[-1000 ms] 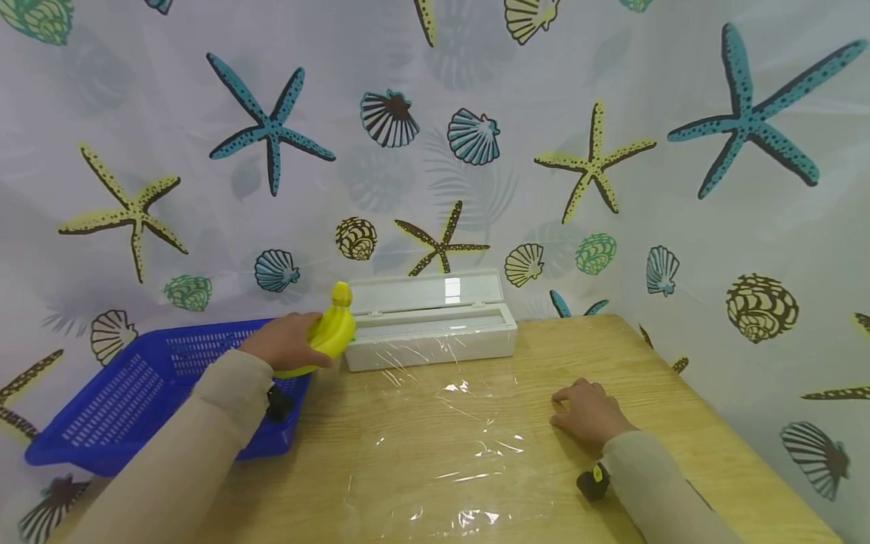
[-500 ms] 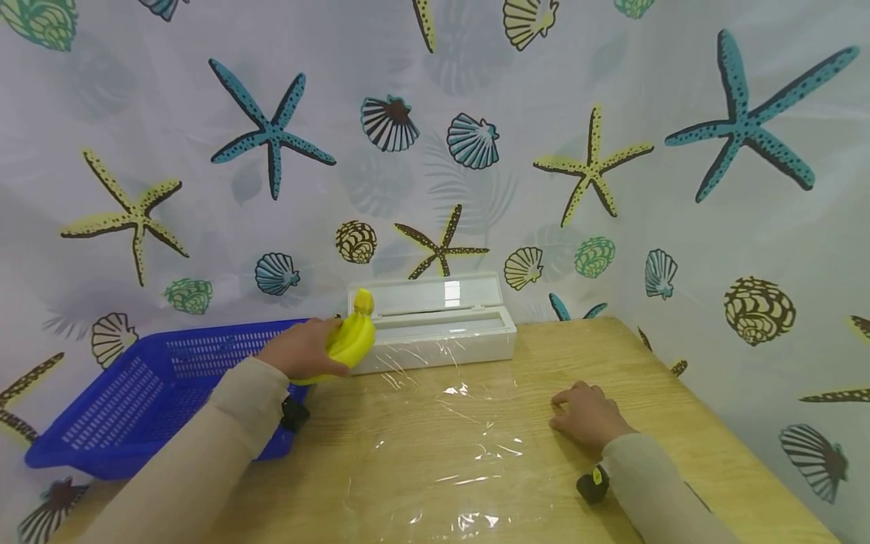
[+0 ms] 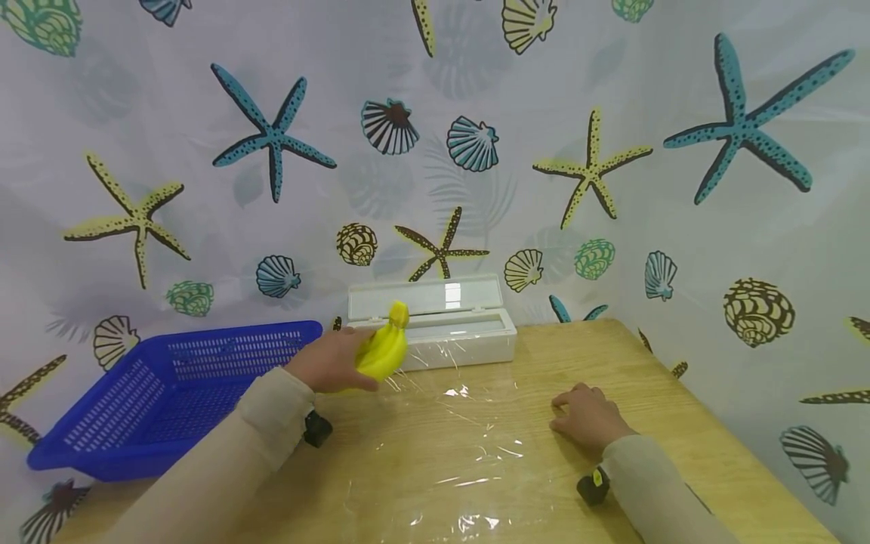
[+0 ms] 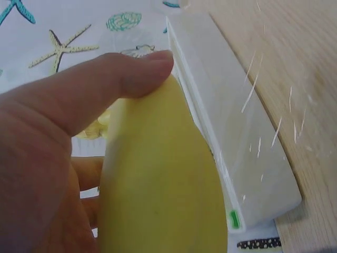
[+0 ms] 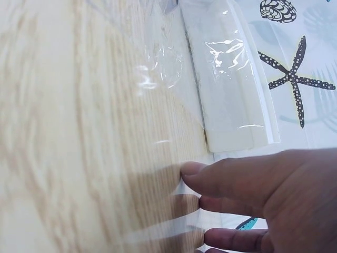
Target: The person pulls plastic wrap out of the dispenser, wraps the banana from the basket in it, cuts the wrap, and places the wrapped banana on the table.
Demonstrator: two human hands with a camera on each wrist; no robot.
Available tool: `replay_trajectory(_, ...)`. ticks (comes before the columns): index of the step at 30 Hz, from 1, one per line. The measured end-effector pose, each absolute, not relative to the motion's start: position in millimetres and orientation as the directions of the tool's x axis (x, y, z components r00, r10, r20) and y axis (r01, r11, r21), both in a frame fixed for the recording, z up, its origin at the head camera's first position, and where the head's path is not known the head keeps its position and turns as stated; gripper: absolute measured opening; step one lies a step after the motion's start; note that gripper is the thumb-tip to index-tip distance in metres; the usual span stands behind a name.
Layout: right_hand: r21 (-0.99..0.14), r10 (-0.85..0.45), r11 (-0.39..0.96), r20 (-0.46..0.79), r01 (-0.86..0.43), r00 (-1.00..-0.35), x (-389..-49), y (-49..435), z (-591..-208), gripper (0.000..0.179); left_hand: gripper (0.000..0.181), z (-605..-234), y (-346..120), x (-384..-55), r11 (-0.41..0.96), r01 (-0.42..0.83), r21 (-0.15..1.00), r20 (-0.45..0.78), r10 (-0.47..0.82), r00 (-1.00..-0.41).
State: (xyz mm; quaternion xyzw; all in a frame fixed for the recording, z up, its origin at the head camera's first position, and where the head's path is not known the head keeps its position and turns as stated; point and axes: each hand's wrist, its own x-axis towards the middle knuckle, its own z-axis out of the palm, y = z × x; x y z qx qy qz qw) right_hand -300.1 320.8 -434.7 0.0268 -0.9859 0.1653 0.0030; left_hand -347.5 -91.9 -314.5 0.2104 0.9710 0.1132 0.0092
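Yellow banana bunch (image 3: 384, 350), stem upward, in left hand (image 3: 334, 360)

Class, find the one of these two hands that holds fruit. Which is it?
The left hand, the one nearer the basket: it grips the bananas. The right hand, farther from the basket, holds no fruit.

Table (image 3: 578, 355) viewed from head and wrists
The head view is aimed forward-down; the white box (image 3: 469, 350) is shared by both close-up wrist views.
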Motion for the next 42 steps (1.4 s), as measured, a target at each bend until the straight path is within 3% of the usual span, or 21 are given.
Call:
replay_trajectory(19, -0.330, -0.055, 0.942, 0.016, -0.057, -0.998, -299, 322, -435, 0.042, 0.086, -339, -27, -324, 0.852, 0.497, 0.166, 0.025, 0.500, -0.866)
replay_trajectory(42, -0.340, -0.054, 0.939, 0.018, -0.057, -0.998, -300, 323, -436, 0.042, 0.089, -391, 0, -320, 0.804, 0.564, 0.188, -0.040, 0.580, -0.813)
